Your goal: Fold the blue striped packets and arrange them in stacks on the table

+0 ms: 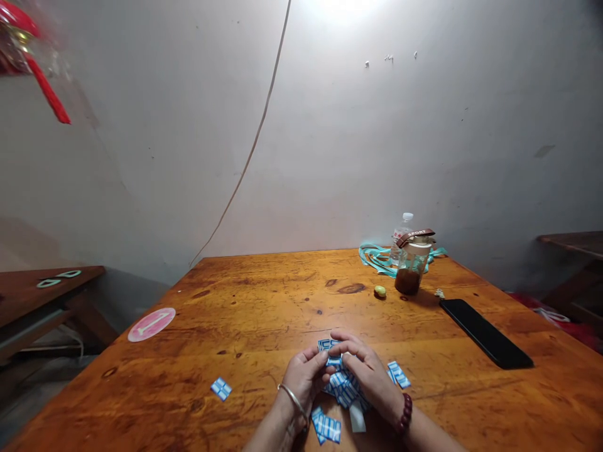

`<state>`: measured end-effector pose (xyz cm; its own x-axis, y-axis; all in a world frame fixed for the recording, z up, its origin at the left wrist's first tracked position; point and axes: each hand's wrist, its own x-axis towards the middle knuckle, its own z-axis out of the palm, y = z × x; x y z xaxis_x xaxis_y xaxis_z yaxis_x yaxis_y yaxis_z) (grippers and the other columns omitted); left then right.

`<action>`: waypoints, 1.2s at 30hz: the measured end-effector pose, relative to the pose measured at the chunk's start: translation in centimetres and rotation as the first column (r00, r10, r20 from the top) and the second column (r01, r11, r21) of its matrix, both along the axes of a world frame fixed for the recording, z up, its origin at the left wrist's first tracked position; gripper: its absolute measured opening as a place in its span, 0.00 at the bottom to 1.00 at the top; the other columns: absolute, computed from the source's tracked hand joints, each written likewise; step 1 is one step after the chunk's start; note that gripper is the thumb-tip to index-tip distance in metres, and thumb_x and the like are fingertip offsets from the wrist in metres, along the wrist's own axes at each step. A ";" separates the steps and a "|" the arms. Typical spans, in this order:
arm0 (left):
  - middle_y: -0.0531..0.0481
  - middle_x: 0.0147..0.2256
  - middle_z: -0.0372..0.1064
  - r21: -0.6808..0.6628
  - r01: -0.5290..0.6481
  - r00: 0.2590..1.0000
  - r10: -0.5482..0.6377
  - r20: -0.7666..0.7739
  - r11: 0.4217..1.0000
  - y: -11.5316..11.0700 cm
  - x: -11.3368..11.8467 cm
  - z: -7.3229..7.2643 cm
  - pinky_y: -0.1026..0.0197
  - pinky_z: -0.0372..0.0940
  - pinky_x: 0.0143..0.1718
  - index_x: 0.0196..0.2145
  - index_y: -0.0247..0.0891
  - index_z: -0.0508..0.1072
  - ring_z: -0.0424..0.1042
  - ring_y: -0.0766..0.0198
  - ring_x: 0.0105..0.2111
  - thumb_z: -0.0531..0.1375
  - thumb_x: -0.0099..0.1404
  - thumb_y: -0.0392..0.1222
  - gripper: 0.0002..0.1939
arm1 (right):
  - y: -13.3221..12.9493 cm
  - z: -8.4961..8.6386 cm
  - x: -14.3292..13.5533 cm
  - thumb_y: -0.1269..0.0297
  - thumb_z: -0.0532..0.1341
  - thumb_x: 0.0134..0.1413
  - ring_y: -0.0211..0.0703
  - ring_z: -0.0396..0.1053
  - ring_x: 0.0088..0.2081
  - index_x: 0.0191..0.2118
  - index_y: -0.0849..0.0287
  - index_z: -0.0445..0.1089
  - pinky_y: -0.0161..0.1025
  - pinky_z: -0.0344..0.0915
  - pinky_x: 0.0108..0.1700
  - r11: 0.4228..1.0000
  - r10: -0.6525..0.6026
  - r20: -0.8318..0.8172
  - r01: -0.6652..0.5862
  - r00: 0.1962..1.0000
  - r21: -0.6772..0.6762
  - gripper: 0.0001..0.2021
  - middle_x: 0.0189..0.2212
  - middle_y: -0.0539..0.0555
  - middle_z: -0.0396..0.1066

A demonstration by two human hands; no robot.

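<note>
Hands (304,376) partly hide blue-white pieces (347,390); ornament (17,22) blurred.

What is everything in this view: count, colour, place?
Small cards: many, blue-white, near edge
Flask: one, clear-brown, far right
Plastic bottle: one, clear, behind flask
Straps: uncountable, turquoise, around bottles
Phone: one, black, right
Nugget: one, yellowish, left of flask
Disc: one, pink, left
Tables: three, brown, centre and sides
Cord: one, pale, wall
Ornament: one, red, upper left
Loops: two, pale green, left table
Hands: two, bare, left and right, at cards
</note>
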<state>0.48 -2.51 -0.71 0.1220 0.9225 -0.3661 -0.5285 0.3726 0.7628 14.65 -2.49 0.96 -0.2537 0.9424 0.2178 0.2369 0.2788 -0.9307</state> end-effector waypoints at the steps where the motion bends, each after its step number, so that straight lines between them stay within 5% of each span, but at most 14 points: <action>1: 0.51 0.18 0.69 -0.008 -0.007 1.000 0.007 -0.006 1.000 0.0 0.0 0.0 0.75 0.62 0.15 0.27 0.31 0.72 0.67 0.73 0.16 0.66 0.45 0.35 0.10 | -0.1 0.1 -0.1 0.67 0.50 0.50 0.44 0.59 0.49 0.31 0.56 0.71 0.43 0.54 0.50 1.000 -0.013 0.003 0.013 1.000 0.017 0.12 0.45 0.55 0.64; 5: 0.51 0.18 0.68 -0.004 0.005 1.000 -0.005 -0.028 1.000 0.1 0.1 -0.3 0.74 0.62 0.15 0.26 0.30 0.72 0.67 0.72 0.15 0.66 0.44 0.36 0.10 | -0.2 -0.2 -0.6 0.65 0.54 0.49 0.43 0.63 0.39 0.30 0.57 0.69 0.39 0.59 0.43 0.992 -0.078 -0.005 0.078 0.997 0.099 0.07 0.33 0.53 0.67; 10: 0.52 0.18 0.69 0.015 -0.001 0.993 0.003 -0.119 1.000 0.1 0.2 -0.4 0.74 0.61 0.15 0.24 0.32 0.72 0.66 0.72 0.15 0.67 0.42 0.37 0.10 | -0.1 -0.8 -0.9 0.67 0.55 0.47 0.39 0.63 0.31 0.41 0.57 0.62 0.36 0.61 0.35 0.994 -0.100 -0.074 0.103 0.992 0.029 0.12 0.30 0.51 0.66; 28: 0.51 0.19 0.69 0.159 0.073 0.960 -0.027 -0.277 0.985 -0.1 0.3 -0.2 0.72 0.59 0.17 0.24 0.31 0.74 0.65 0.72 0.16 0.65 0.43 0.48 0.15 | 0.1 -0.9 -0.8 0.68 0.56 0.45 0.36 0.63 0.28 0.30 0.60 0.63 0.32 0.60 0.30 0.990 0.012 -0.211 -0.040 0.977 -0.132 0.03 0.25 0.48 0.65; 36: 0.52 0.19 0.70 0.201 0.125 0.957 -0.065 -0.281 0.972 -0.3 0.4 -0.2 0.71 0.59 0.20 0.27 0.31 0.74 0.65 0.72 0.18 0.65 0.43 0.43 0.13 | 0.3 -1.4 -1.1 0.66 0.61 0.40 0.33 0.59 0.24 0.24 0.60 0.60 0.30 0.57 0.27 0.973 -0.044 -0.348 -0.040 0.937 -0.229 0.08 0.21 0.44 0.60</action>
